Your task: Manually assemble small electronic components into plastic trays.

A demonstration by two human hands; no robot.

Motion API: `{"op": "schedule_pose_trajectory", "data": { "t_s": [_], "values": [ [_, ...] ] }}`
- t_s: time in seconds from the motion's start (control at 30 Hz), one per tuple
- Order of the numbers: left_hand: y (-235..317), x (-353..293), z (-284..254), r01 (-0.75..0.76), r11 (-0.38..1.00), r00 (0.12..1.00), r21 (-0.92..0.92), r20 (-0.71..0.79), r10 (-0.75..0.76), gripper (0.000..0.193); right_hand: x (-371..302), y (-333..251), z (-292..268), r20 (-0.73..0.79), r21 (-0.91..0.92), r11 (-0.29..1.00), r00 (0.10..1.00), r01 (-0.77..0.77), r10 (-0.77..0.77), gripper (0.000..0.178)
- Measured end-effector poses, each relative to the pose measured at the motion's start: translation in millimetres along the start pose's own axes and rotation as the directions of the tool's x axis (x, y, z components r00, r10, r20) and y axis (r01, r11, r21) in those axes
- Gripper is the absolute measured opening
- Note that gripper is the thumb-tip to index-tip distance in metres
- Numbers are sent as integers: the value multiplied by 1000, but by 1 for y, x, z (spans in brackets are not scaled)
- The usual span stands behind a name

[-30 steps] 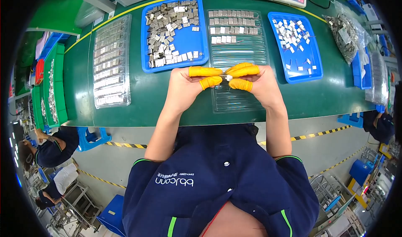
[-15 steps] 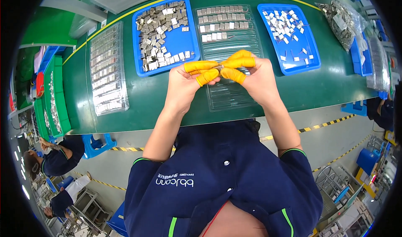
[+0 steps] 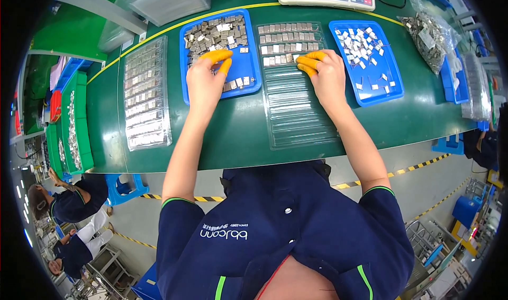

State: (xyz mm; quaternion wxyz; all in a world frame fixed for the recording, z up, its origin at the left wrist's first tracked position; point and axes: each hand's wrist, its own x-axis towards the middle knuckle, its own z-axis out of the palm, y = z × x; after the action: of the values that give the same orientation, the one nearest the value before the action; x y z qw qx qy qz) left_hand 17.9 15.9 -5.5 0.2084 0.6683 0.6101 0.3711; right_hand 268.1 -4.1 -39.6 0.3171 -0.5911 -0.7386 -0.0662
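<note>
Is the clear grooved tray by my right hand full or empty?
Partly filled: the clear grooved tray has rows of small silvery pieces at its far end, while the part nearer you is bare.

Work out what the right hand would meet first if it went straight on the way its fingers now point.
The right hand would probably meet the lowest row of small metallic pieces in the clear ribbed tray; depth and contact are unclear.

left hand (image 3: 205,83) — over blue tray (image 3: 241,65) of metal pieces (image 3: 212,33); right hand (image 3: 329,80) — over clear ridged tray (image 3: 296,112)
</note>
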Motion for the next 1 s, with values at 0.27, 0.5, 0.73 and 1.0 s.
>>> {"op": "schedule_pose_trajectory", "data": {
  "t_s": [0.27, 0.5, 0.73, 1.0],
  "values": [
    [2, 25, 24, -159, 932, 984, 325, 127, 124, 26, -1, 47, -65, 30, 5, 943, 943, -333, 332, 19],
    [-7, 28, 27, -333, 858, 942, 390, 177, 285, 25, -29, 75, -96, 223, -175, 753, 720, -634, 658, 32],
    [5, 9, 13, 156, 956, 978, -250, 177, -113, 21, -29, 73, -92, 199, -86, 748, 724, -658, 661, 27],
    [15, -28, -7, 483, 408, 875, -775, 409, -259, 28, -18, 54, -92, -68, -22, 763, 762, -646, 644, 19]
  ]
}}
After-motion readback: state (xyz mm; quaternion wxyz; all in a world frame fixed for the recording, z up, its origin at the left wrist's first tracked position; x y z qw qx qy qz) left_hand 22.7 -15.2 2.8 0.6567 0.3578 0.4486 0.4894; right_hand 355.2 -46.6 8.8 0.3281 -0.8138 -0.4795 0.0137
